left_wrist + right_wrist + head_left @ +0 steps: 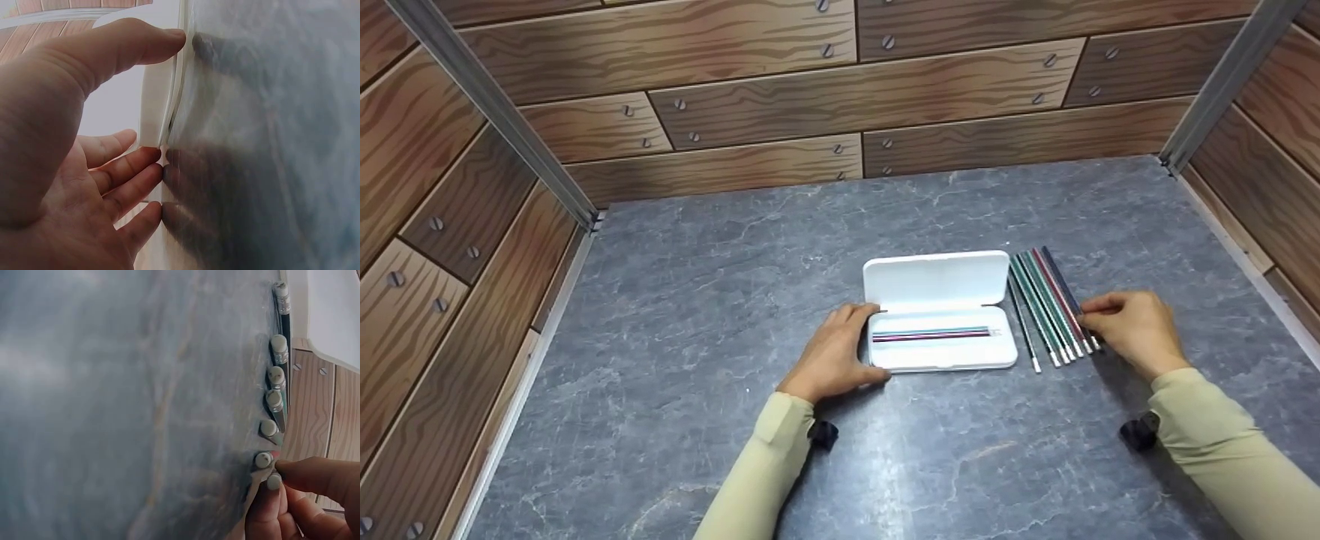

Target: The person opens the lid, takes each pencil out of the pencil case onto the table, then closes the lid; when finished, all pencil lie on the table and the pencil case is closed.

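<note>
A white pencil case (945, 358) lies with its lid (936, 281) raised, and a few pencils (930, 334) lie lengthwise inside it. My left hand (834, 357) holds the case's left end, the thumb (163, 45) on its front edge and the fingers around the left side. To the right of the case, several pencils, among them green pencils (1035, 289) and a red pencil (1054, 281), lie side by side, white erasers toward me. At the row's right end my right hand (1140, 330) pinches a dark pencil (1057, 271) between thumb and fingers near its eraser (274, 481).
The grey marbled tabletop (720, 285) is bounded by a wood-patterned back wall (765, 97) and side walls. A single dark pencil (1026, 326) lies slightly apart, between the case and the row. Each wrist wears a small black device (823, 435).
</note>
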Tool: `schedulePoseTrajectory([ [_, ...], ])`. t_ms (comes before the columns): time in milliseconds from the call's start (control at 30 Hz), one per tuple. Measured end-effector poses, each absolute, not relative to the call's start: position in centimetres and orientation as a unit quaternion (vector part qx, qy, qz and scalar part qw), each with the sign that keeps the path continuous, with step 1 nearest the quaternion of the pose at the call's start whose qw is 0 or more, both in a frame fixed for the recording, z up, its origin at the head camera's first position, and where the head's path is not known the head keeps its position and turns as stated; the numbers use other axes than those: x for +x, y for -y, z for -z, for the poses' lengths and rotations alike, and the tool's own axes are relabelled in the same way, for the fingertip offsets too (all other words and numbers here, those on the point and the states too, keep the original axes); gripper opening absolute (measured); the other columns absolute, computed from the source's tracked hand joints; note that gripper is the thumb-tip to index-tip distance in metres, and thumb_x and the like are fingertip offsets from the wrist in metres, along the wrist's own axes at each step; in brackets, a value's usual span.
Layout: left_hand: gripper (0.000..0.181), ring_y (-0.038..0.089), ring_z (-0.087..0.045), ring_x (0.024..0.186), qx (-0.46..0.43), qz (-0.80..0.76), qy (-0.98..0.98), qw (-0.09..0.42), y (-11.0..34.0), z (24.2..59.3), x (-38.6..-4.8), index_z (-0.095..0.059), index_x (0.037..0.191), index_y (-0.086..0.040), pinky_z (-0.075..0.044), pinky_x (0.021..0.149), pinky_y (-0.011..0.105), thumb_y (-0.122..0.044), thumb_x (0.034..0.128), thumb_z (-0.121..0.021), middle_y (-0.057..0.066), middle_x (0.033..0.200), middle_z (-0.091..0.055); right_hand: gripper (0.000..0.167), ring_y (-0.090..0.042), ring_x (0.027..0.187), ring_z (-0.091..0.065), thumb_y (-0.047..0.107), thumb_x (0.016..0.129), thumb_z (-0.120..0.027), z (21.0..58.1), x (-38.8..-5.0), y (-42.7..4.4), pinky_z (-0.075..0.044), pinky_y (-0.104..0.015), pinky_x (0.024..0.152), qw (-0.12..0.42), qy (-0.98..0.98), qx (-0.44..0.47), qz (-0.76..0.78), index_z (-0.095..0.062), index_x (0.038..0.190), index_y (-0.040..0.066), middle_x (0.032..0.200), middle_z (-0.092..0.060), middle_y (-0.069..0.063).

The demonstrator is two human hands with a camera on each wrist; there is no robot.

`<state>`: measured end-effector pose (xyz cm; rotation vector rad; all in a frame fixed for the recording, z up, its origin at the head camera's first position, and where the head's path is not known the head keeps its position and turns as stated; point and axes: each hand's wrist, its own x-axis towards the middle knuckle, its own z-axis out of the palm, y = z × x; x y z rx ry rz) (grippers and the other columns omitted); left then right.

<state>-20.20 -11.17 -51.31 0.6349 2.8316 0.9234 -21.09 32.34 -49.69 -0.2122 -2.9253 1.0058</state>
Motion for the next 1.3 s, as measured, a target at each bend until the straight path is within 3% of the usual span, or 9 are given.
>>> schedulePoseTrajectory([
  [300, 0.099, 0.034, -0.056, 0.149, 0.205, -0.301, -0.93, 0.048, 11.2, 51.3, -20.2, -0.05, 0.166, -0.01, -0.047, 0.13, 0.05, -0.031, 0.0818, -0.099, 0.014, 0.159, -0.058, 0.03, -0.009, 0.087, -0.063, 0.02, 0.097, -0.083, 49.6, -21.3, -32.3, -0.045, -0.025, 0.076, -0.001, 0.945, -0.068, -0.321, -0.084, 0.117, -0.003, 0.118, -0.082, -0.026],
  [633, 0.099, 0.035, -0.055, 0.149, 0.205, -0.3, -0.931, 0.048, 11.2, 51.3, -20.1, -0.05, 0.166, -0.01, -0.047, 0.13, 0.051, -0.032, 0.082, -0.099, 0.014, 0.159, -0.058, 0.028, -0.007, 0.083, -0.063, 0.018, 0.099, -0.079, 49.5, -21.3, -32.1, -0.046, -0.019, 0.07, 0.004, 0.945, -0.056, -0.321, -0.083, 0.117, -0.004, 0.115, -0.083, -0.027],
  [833, 0.098, 0.035, -0.055, 0.15, 0.204, -0.301, -0.93, 0.056, 11.2, 51.2, -20.1, -0.048, 0.167, -0.011, -0.047, 0.129, 0.05, -0.032, 0.0836, -0.097, 0.014, 0.16, -0.058, 0.027, 0.001, 0.087, -0.063, 0.02, 0.101, -0.08, 49.5, -21.3, -31.0, -0.046, -0.018, 0.076, 0.077, 0.943, -0.03, -0.322, -0.085, 0.118, 0.0, 0.114, -0.084, -0.024],
  [1000, 0.099, 0.035, -0.054, 0.151, 0.203, -0.301, -0.93, 0.06, 11.2, 51.1, -20.1, -0.048, 0.167, -0.011, -0.046, 0.13, 0.05, -0.032, 0.0834, -0.097, 0.014, 0.162, -0.057, 0.023, 0.021, 0.09, -0.057, 0.009, 0.1, -0.082, 49.2, -21.3, -28.6, -0.045, 0.0, 0.081, 0.143, 0.914, 0.055, -0.376, -0.084, 0.121, 0.001, 0.114, -0.084, -0.023],
  [1067, 0.1, 0.034, -0.053, 0.151, 0.202, -0.301, -0.93, 0.06, 11.2, 51.1, -20.1, -0.048, 0.167, -0.011, -0.046, 0.13, 0.05, -0.032, 0.0831, -0.097, 0.014, 0.162, -0.057, 0.021, 0.024, 0.092, -0.058, 0.004, 0.098, -0.083, 49.1, -21.3, -27.3, -0.045, 0.003, 0.084, 0.149, 0.902, 0.094, -0.394, -0.084, 0.118, 0.001, 0.113, -0.085, -0.022],
  [1200, 0.1, 0.034, -0.053, 0.152, 0.201, -0.302, -0.93, 0.062, 11.2, 51.2, -20.1, -0.048, 0.167, -0.011, -0.046, 0.131, 0.05, -0.032, 0.0833, -0.097, 0.013, 0.163, -0.056, 0.021, 0.007, 0.096, -0.07, 0.0, 0.095, -0.085, 49.1, -21.2, -24.7, -0.052, -0.003, 0.089, 0.12, 0.895, 0.177, -0.392, -0.085, 0.115, 0.004, 0.11, -0.086, -0.014],
  [1300, 0.099, 0.034, -0.052, 0.152, 0.201, -0.304, -0.929, 0.063, 11.2, 51.3, -20.1, -0.048, 0.167, -0.011, -0.045, 0.131, 0.05, -0.032, 0.0835, -0.097, 0.013, 0.163, -0.055, 0.022, -0.015, 0.099, -0.081, 0.0, 0.095, -0.084, 49.3, -21.3, -23.1, -0.065, -0.022, 0.092, 0.073, 0.896, 0.23, -0.374, -0.085, 0.117, 0.005, 0.112, -0.086, -0.01],
])
